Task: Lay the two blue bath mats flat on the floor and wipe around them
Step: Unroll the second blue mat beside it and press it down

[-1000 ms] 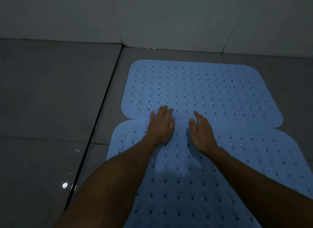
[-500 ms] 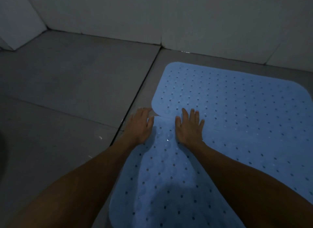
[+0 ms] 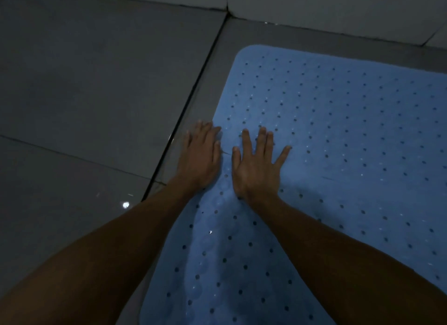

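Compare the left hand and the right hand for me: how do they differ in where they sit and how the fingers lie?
The left hand sits at the mats' left edge, partly over the grey floor tile; the right hand lies wholly on the blue mats. The left hand's fingers are close together; the right hand's are spread, with the little finger splayed outward. Both hands lie palm down with straight fingers, gripping nothing.

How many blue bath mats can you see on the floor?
2. The far mat lies near the wall; the near mat lies closer, under the arms. Both hands press where they meet, and both run out of view.
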